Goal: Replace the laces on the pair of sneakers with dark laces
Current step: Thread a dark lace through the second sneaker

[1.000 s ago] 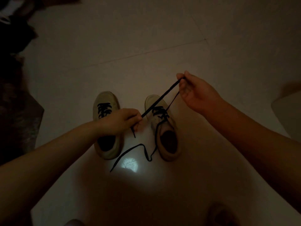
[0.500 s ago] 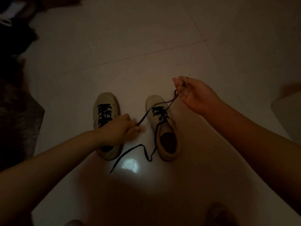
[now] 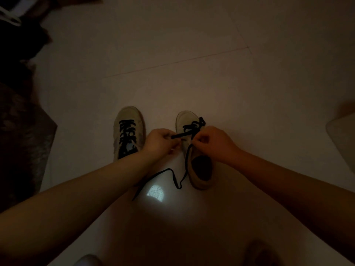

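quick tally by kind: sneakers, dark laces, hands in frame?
Sneakers: 2, left sneaker and right sneaker
Dark laces: 2, laced one in the left sneaker and part-threaded one trailing on the floor
Hands: 2, left hand and right hand, both pinching the trailing lace
Total: 6

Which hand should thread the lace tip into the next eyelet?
Left, probably. The left hand pinches the lace near its free tip, pointing at the right shoe; the right hand holds lace over the tongue.

Bare forearms (image 3: 92, 191), no sleeves
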`<state>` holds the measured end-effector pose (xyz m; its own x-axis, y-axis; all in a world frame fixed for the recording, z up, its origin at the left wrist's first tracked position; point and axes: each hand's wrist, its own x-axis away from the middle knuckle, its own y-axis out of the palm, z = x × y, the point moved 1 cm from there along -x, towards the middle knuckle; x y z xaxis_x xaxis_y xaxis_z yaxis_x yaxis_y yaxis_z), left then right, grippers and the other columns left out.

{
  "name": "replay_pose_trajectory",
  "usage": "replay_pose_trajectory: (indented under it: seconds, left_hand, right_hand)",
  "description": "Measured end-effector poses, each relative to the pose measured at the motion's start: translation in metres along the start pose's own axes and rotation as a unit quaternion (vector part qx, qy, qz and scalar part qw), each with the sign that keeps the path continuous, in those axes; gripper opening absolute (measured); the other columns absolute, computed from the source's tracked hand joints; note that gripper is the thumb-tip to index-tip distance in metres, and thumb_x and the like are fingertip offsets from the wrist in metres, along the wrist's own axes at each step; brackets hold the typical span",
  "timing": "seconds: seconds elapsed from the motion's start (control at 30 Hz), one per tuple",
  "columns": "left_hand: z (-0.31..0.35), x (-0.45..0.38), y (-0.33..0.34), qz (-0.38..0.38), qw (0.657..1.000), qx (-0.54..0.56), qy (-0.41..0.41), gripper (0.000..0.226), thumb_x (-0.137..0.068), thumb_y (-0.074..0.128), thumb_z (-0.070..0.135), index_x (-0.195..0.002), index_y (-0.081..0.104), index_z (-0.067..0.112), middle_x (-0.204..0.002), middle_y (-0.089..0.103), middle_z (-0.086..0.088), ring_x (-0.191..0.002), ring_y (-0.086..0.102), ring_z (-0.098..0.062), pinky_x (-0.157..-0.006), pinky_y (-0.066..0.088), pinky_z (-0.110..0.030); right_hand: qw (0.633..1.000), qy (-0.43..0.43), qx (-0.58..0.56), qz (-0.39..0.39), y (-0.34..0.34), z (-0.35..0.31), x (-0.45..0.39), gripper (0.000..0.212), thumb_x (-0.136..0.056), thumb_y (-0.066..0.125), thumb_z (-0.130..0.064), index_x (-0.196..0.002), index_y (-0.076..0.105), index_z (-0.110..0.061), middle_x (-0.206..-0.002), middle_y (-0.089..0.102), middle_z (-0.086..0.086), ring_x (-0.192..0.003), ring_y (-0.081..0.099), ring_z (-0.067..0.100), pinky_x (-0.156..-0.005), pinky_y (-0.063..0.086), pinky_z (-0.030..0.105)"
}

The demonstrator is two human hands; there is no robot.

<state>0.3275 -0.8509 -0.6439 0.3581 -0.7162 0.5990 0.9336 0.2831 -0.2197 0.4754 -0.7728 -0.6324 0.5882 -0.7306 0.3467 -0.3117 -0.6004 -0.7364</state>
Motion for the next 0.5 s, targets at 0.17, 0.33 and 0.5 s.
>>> replay_pose_trajectory:
  seconds: [0.17,0.33,0.5]
  left_hand:
    - [-0.006,-0.01,0.006,0.034,0.999,-0.031,0.013,0.004,-0.086,0.063,0.003,-0.09,0.064,0.003,-0.069,0.06,-0.007,-0.06,0.056,-0.015,-0.044,0.047,-0.014]
    - [-0.008,-0.016,0.012,0.046,0.998,-0.036,0.015,0.008,-0.087,0.06,0.002,-0.085,0.067,0.006,-0.069,0.062,-0.007,-0.063,0.058,-0.018,-0.044,0.046,-0.016]
    - [-0.008,-0.019,0.014,0.028,0.995,-0.082,0.046,0.007,-0.085,0.064,0.007,-0.084,0.07,0.007,-0.074,0.066,-0.011,-0.078,0.065,-0.026,-0.066,0.05,-0.03]
  right_hand:
    - [0.999,0.029,0.025,-0.018,0.006,-0.001,-0.009,0.02,-0.087,0.057,-0.017,-0.097,0.074,-0.015,-0.082,0.067,0.001,-0.074,0.06,0.018,-0.066,0.047,0.027]
    - [0.999,0.052,-0.012,-0.003,0.011,0.003,-0.014,0.019,-0.086,0.061,-0.016,-0.1,0.074,-0.014,-0.095,0.072,0.006,-0.076,0.06,0.016,-0.068,0.046,0.026]
    - [0.997,0.056,-0.056,-0.012,0.011,0.004,-0.017,0.022,-0.084,0.067,-0.014,-0.105,0.072,-0.01,-0.106,0.07,0.009,-0.097,0.064,0.022,-0.083,0.048,0.027]
